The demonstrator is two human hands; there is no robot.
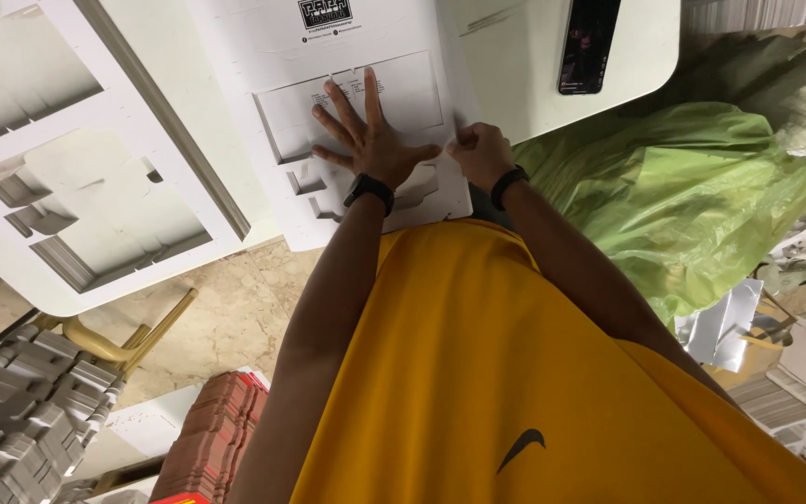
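- Left hand (368,140), upper centre of frame: flat, fingers spread wide, palm pressing down on the white die-cut card sheet (366,112). Grip open, nothing held; looks like it pins the sheet so it can't slide or lift.
- Right hand (479,154), just right of the left: fingers curled shut, pinching the sheet's right edge near its lower corner. Prob. pulling or tearing at the cut line there, judging by the thumb-side pinch; exact contact pt partly hidden by the knuckles.
- Sheet lies on the white desk (534,84), top centre, its near edge overhanging toward the person. It bears a black printed mark at the top and a pre-cut box outline w/ tabs under the left palm.
- Black wristbands on both wrists; yellow shirt fills lower centre.
- Upper left: stack of leftover card frames (95,205) w/ the shapes already punched out, sitting on the desk's left part, apart from the hands.
- Phone (590,42), top right of the desk, screen up, well apart from the sheet; placed clear of the working area.
- Right of frame: green plastic bag (692,187) beside the desk, close to the right arm, w/ white card scraps around it.
- Lower left: grey folded card pieces (11,420) and a red stack (216,429) on the floor.
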